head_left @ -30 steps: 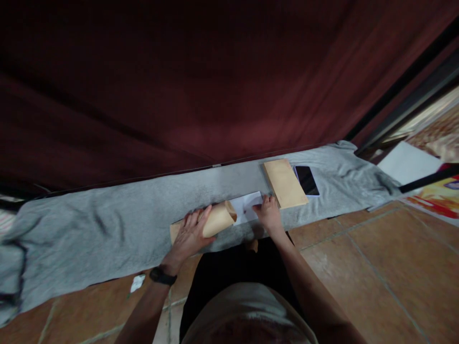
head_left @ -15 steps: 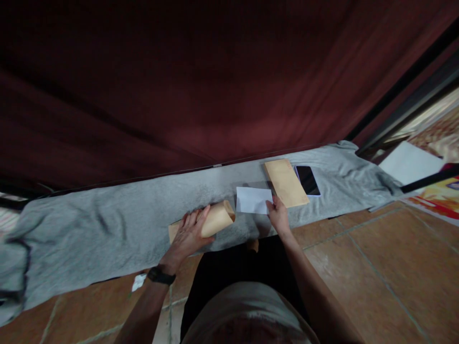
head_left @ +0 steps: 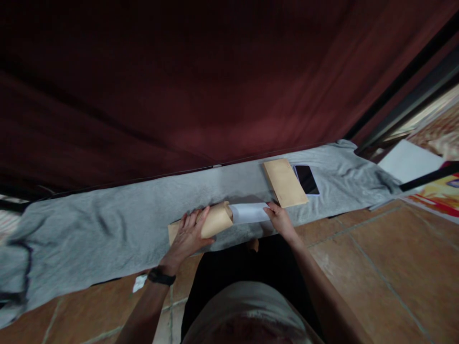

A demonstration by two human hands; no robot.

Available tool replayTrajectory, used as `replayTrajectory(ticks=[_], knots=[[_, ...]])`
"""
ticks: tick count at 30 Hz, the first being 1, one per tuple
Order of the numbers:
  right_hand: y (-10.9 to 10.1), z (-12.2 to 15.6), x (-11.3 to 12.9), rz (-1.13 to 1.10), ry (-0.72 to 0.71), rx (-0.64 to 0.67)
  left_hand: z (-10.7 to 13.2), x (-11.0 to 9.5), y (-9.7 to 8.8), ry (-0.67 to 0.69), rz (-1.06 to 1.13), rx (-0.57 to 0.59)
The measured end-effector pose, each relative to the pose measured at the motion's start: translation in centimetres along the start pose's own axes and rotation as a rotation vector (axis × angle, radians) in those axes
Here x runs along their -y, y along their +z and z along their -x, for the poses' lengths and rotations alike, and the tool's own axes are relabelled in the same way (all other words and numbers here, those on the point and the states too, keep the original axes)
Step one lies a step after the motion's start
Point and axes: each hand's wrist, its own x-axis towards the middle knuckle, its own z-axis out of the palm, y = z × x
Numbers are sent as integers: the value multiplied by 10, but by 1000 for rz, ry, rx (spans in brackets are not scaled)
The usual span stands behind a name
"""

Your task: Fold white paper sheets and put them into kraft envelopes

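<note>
My left hand [head_left: 188, 234] grips a brown paper envelope [head_left: 218, 220], thumb along its near edge and fingers across its far edge. The envelope bulges, and its mouth gapes to the right. Between the thumb and fingers of my right hand [head_left: 280, 220] is the right end of a folded white paper [head_left: 249, 212]. The paper's left end meets the envelope's mouth; how much of it lies inside is hidden. Just beyond my right hand lies a stack of flat brown envelopes [head_left: 286, 182], with a dark-screened phone [head_left: 306, 180] at its right.
A grey cloth [head_left: 107, 224] covers the long, narrow surface under my hands. Dark red fabric [head_left: 215, 95] hangs along its far side. At the right are a black bar [head_left: 430, 176] and a white sheet [head_left: 409, 160]. A crumpled white scrap [head_left: 139, 283] lies on the tiled floor [head_left: 376, 267].
My right hand has moved the white paper left and slightly nearer to me, bringing its end to the envelope's mouth. My left hand stays in place on the envelope.
</note>
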Motion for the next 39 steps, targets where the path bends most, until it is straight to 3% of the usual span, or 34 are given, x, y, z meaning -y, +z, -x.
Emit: replayTrajectory(ticks=[9,23,32,39], knots=[[-2,-14,5,17,17,110,-1,0,-2,48,-8,-3],[32,-6,12,125,50,247,-5,2,0,78,45,22],[60,2,21,131,119,152,-7,-4,-2,77,47,36],[74,7,33,122,20,183,-9,-10,-3,100,56,32]])
